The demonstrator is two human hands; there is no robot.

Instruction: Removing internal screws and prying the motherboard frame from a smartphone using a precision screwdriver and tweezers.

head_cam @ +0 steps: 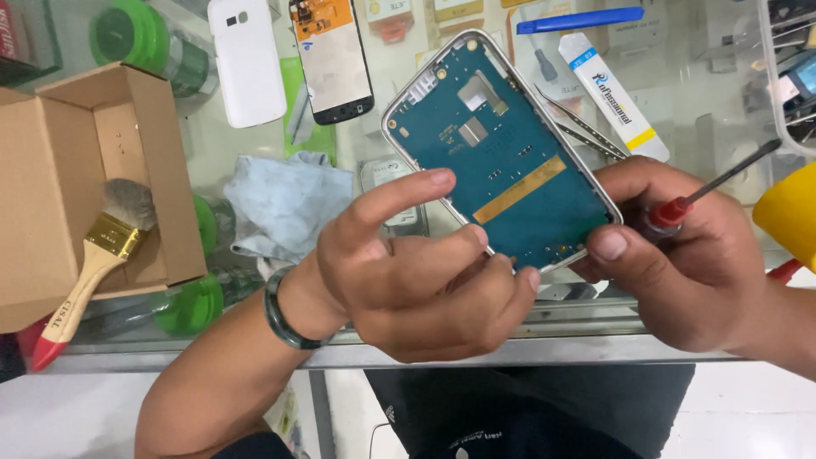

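**Phone frame held between both hands, screwdriver tucked in the right**

Your left hand (pixel 416 272) pinches the phone (pixel 501 153) at its lower edge: fingertips curl under it, and the forefinger lies stretched along the near side of the blue board. Your right hand (pixel 680 263) closes its grip on a red-collared screwdriver (pixel 710 191) and also props the phone's lower right corner with the thumb.

The phone sits above the table (pixel 510 348), between the two hands. Its long axis runs from 11 o'clock down to 5 o'clock, board side up. From the right grip it lies at 9 to 10 o'clock, touching the thumb. The screwdriver shaft points away to 2 o'clock, off the board, so the tip is on the far side of that hand from the phone.

Around you: tweezers (pixel 586 132) just beyond the phone at 1 o'clock, a screen (pixel 331 55) and white cover (pixel 246 59) at 11, a cloth (pixel 285 204) at 9, and a brush (pixel 102 255) in a box (pixel 51 144) further left. Nothing lies across the board.
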